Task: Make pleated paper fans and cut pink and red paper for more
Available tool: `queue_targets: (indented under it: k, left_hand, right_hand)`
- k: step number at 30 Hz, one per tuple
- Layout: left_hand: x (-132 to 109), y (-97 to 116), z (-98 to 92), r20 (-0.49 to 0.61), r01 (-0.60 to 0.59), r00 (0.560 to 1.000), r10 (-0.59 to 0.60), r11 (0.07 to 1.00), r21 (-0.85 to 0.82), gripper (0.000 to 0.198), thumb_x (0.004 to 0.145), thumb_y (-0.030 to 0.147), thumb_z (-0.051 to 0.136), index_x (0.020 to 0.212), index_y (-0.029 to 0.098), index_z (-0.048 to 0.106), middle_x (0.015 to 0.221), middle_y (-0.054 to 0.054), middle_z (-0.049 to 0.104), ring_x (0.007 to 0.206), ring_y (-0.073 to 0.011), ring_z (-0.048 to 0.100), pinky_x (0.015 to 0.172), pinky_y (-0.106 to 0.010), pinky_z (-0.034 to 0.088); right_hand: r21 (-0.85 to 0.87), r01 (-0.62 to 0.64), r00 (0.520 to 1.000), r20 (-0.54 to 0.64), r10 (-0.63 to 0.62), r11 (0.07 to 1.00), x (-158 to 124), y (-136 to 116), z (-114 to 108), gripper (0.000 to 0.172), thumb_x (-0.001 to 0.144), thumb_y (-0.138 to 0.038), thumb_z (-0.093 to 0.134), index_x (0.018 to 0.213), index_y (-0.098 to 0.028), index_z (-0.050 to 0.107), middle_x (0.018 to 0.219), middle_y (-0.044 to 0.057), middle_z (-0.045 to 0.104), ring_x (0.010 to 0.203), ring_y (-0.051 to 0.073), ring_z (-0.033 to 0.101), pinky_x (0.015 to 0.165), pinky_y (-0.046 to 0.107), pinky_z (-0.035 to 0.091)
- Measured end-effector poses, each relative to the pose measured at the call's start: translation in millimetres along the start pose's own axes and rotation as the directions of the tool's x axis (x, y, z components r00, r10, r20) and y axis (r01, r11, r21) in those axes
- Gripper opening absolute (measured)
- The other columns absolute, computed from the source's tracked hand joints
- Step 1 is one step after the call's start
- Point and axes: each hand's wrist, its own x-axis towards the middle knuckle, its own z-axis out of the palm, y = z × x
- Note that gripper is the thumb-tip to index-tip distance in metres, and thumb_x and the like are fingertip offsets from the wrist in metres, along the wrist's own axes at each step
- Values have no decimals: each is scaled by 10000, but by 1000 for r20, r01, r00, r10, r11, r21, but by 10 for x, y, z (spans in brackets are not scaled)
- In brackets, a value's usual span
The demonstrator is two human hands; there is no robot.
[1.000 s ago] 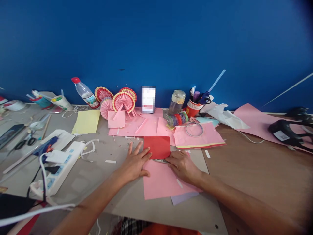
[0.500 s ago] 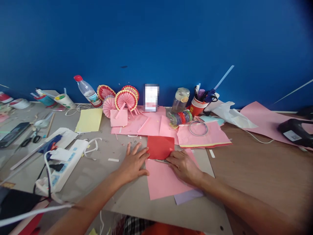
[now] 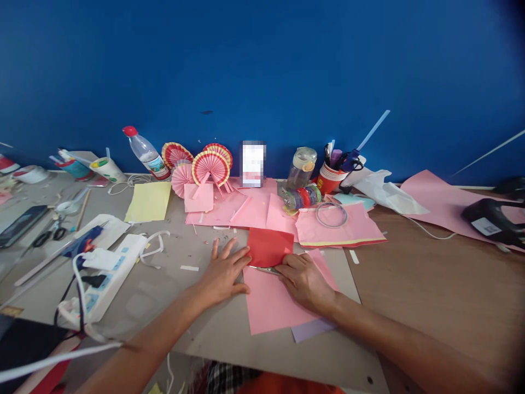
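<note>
A red sheet of paper (image 3: 270, 247) lies over the top part of a pink sheet (image 3: 274, 306). My left hand (image 3: 223, 271) is spread flat at the left, its fingertips at the red paper's left edge and its thumb at the pink sheet's edge. My right hand (image 3: 305, 279) is closed at the red paper's lower right corner. Its fingers grip a thin silver blade-like tool (image 3: 264, 269) that runs along the red paper's lower edge. Most of this tool is hidden by the hand and paper, so its exact kind is unclear. A purple paper (image 3: 314, 330) peeks out below the pink sheet.
Behind stand pleated paper fans (image 3: 210, 168), a lit phone (image 3: 252, 164), a bottle (image 3: 147, 156), a jar (image 3: 301, 168) and a red cup of tools (image 3: 330, 179). At left lie a power strip (image 3: 110, 279), a glue gun (image 3: 86, 241) and scissors (image 3: 49, 234). A metal ring (image 3: 331, 214) rests on pink paper.
My right hand has shifted slightly left and the silver tool tilts more, its right end lower. The red paper's lower right edge looks slightly lifted. My left hand stays put.
</note>
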Motion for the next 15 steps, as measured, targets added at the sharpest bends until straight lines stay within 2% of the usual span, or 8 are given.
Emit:
queue_targets:
  k: [4,9,12,15]
  left_hand:
    - [5,-2,2,-6,-6,1000,6,1000,2,678,735,630,589,1309,285,484,1447,-64,436,1408,-377,149,1064,-692,-33]
    - [-2,-9,1,-21,1,1000,0,1000,15,698,728,597,624,1321,260,473,1460,-83,413,1402,-386,161,1071,-681,-30]
    - [-24,-37,27,-23,9,1000,-9,1000,-8,775,736,603,611,1389,255,381,1476,-107,382,1402,-375,171,1081,-671,8]
    - [-63,-65,87,-65,57,996,-60,997,-50,828,756,633,559,1431,227,303,1473,-142,373,1395,-363,204,1098,-649,43]
  right_hand:
    - [-1,5,1000,-23,-5,1000,39,-74,-4,206,879,-134,492,928,-185,686,789,55,598,725,160,528,678,303,329]
    - [42,53,998,21,-54,998,35,-156,-79,213,860,-142,525,997,-194,680,822,60,619,745,165,546,694,312,350]
    - [90,78,997,22,-81,993,-108,-78,-199,225,871,-154,508,1014,-195,676,852,67,639,780,174,573,719,321,377]
    - [92,-7,999,-30,10,996,-276,135,-335,238,893,-186,480,1031,-197,673,869,72,655,811,184,596,760,336,402]
